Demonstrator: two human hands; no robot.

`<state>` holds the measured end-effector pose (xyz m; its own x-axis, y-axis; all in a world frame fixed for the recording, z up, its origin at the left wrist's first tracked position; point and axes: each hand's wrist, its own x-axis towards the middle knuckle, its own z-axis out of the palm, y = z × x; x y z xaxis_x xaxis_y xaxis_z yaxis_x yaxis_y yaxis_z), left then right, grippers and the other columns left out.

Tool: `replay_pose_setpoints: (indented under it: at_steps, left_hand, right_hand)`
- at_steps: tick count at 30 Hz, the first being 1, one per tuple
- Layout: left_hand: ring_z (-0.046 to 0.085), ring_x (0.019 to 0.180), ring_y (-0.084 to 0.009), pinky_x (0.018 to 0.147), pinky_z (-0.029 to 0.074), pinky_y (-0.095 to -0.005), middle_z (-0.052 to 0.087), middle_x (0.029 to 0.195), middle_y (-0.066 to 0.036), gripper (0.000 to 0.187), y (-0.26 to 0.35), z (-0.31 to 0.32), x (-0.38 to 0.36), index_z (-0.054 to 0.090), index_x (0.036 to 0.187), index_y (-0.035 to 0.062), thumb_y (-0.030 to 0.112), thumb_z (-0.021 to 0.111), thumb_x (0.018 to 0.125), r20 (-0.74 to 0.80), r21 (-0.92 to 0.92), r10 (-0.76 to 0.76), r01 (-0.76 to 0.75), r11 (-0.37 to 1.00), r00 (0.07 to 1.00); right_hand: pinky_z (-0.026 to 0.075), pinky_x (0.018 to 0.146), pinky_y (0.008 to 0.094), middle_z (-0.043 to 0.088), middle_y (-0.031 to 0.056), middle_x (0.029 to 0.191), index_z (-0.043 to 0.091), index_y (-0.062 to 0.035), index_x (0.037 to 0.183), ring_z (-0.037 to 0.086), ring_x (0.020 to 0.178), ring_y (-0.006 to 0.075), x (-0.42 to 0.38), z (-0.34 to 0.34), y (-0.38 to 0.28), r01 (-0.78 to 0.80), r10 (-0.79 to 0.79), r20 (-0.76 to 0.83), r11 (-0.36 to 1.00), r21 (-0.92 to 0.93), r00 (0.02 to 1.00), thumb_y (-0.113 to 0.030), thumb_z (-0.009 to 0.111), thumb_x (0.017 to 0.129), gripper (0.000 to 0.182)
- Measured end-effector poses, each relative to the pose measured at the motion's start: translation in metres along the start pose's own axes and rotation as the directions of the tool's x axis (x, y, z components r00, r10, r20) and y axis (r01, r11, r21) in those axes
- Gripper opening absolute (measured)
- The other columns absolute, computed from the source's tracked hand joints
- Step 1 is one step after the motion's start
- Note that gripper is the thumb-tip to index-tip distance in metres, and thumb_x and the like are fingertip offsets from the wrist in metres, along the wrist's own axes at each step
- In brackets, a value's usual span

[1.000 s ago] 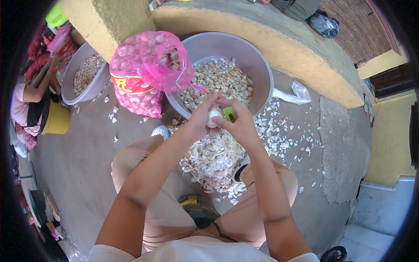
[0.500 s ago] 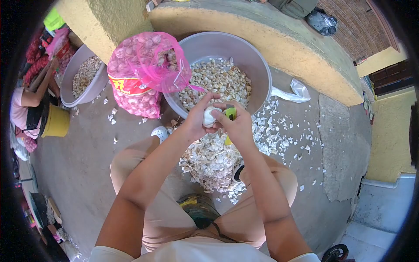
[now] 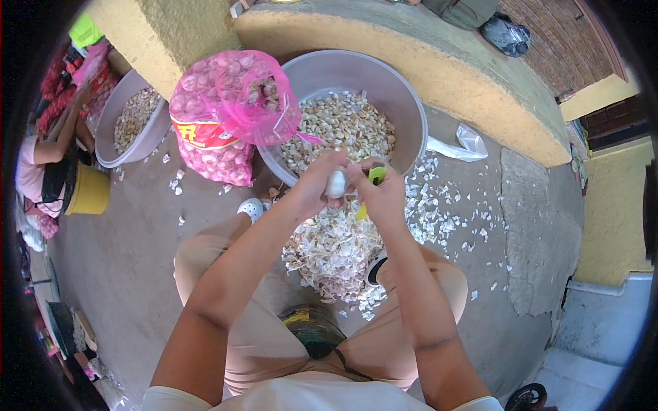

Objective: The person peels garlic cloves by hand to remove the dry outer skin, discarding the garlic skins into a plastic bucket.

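Observation:
A white garlic bulb (image 3: 336, 183) is in my left hand (image 3: 319, 183), whose fingers curl round it. My right hand (image 3: 384, 192) is closed on a yellow-green tool (image 3: 376, 175), possibly a small knife, with its fingertips close to the bulb. Beyond both hands stands a large round tub (image 3: 416, 103) holding loose garlic cloves (image 3: 343, 127). Below the hands, a heap of garlic skins (image 3: 329, 250) lies on the ground between my legs. The tool's blade cannot be made out.
A pink net bag of garlic (image 3: 212, 116) leans beside the tub. At the left, a person (image 3: 44, 154) sits by a yellow bucket (image 3: 89, 190) and another tub (image 3: 106, 147). A low concrete ledge (image 3: 411, 51) runs behind; a white plastic bag (image 3: 466, 145) lies right.
My hands have shifted slightly apart, the right one a little to the right with the tool. The garlic bulb has turned and sits more to the right. The person's arms at the left moved slightly.

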<state>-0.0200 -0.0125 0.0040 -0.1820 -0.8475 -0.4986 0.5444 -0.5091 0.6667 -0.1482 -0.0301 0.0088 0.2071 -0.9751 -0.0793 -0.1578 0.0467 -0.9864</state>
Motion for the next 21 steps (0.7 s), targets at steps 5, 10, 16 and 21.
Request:
replay_pose_setpoints:
  at_steps: [5, 10, 16, 21]
  left_hand:
    - [0.050, 0.052, -0.0104, 0.035, 0.036, -0.0209, 0.052, 0.069, -0.004, 0.023, 0.001, -0.004, 0.002, 0.045, 0.091, 0.0101, 0.031, 0.050, 0.083, 0.095, 0.055, 0.059, -0.064, 0.996, 0.994]
    - [0.053, 0.061, -0.0119, 0.044, 0.043, -0.0238, 0.052, 0.072, -0.005, 0.016, 0.000, -0.011, 0.006, 0.045, 0.088, 0.0094, 0.023, 0.050, 0.083, 0.088, 0.025, 0.181, -0.184, 0.983, 0.980]
    - [0.054, 0.068, -0.0131, 0.056, 0.046, -0.0278, 0.052, 0.075, -0.004, 0.010, 0.001, -0.018, 0.017, 0.044, 0.088, 0.0096, 0.018, 0.047, 0.084, -0.039, -0.030, 0.386, -0.387, 0.921, 0.922]
    - [0.055, 0.069, -0.0122, 0.054, 0.045, -0.0249, 0.052, 0.077, -0.003, 0.009, -0.003, -0.018, 0.016, 0.044, 0.088, 0.0124, 0.020, 0.047, 0.085, -0.072, 0.009, 0.387, -0.388, 0.922, 0.919]
  right_hand:
    - [0.034, 0.037, 0.0202, 0.051, 0.0017, 0.056, 0.057, 0.0028, 0.079, 0.044, 0.040, 0.0069, 0.005, -0.009, -0.010, -0.098, 0.121, -0.077, 0.962, 0.253, 0.990, -0.015, 0.064, 0.076, 0.019]
    - [0.033, 0.037, 0.0207, 0.052, 0.0019, 0.059, 0.057, 0.0008, 0.083, 0.044, 0.040, 0.0072, 0.013, -0.021, -0.010, -0.124, 0.129, -0.037, 0.986, 0.113, 0.991, -0.016, 0.063, 0.076, 0.019]
    - [0.034, 0.035, 0.0222, 0.054, 0.0038, 0.064, 0.054, -0.0013, 0.095, 0.043, 0.039, 0.0083, 0.008, -0.005, 0.005, -0.171, 0.180, 0.142, 0.983, -0.072, 0.973, -0.024, 0.063, 0.075, 0.032]
    - [0.034, 0.035, 0.0209, 0.058, 0.0061, 0.070, 0.049, -0.0003, 0.103, 0.043, 0.039, 0.0074, 0.003, 0.001, -0.002, -0.301, 0.280, 0.284, 0.953, 0.032, 0.917, -0.026, 0.062, 0.077, 0.039]
